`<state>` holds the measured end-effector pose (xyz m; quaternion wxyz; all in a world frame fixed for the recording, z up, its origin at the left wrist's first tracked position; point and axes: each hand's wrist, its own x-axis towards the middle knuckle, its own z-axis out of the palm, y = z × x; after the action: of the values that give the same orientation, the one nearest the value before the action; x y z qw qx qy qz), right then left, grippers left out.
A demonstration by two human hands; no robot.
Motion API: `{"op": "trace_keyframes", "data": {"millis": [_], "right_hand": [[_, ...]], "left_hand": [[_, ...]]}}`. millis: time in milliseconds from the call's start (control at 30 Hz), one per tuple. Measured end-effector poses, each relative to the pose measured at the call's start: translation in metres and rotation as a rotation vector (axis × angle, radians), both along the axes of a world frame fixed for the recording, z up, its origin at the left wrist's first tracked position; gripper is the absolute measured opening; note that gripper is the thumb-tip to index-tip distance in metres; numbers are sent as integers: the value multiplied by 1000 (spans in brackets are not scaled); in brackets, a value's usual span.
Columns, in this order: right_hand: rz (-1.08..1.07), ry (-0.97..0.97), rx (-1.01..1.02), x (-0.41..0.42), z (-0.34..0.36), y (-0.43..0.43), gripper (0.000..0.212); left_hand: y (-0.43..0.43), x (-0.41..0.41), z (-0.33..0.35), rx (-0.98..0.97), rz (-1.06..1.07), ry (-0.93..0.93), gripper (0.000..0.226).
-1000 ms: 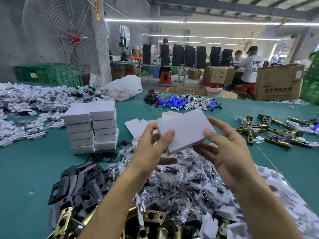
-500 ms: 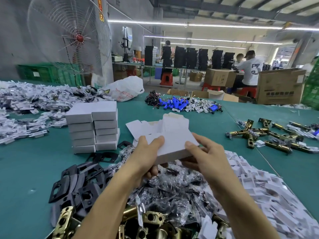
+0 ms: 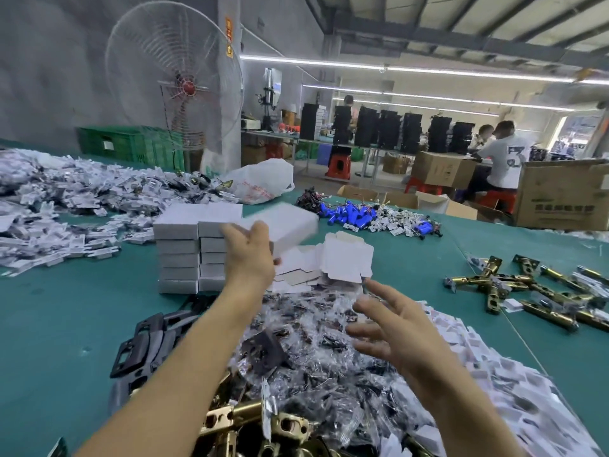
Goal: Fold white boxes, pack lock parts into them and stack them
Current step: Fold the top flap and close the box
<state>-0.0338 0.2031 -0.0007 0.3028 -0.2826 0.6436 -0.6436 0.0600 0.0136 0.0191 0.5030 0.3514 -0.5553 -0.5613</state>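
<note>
Released by the right hand (image 3: pixel 392 328), now spread empty, the blurred white box (image 3: pixel 290 225) sits gripped in the left hand (image 3: pixel 248 255).

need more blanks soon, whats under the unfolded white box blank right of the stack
More flat box blanks lie under it on the green table, edges showing. Their number cannot be told: the top blank and the left hand cover most.

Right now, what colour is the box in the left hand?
White, blurred by motion; the head view shows the box gripped by the left hand.
</note>
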Motion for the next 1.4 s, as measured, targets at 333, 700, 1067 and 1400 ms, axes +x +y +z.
{"op": "trace_keyframes", "data": {"millis": [333,700,1067,1400], "right_hand": [[88,23,27,4,-8,1,19],[128,61,57,4,-10,-1,17],[140,72,72,4,-11,-1,17],[127,97,102,4,-14,-1,16]], "left_hand": [[-83,0,17,61,426,172,37],[-105,11,-5,129,453,212,73],[-127,21,-22,20,664,29,79],[-127,21,-25,2,607,22,92]]}}
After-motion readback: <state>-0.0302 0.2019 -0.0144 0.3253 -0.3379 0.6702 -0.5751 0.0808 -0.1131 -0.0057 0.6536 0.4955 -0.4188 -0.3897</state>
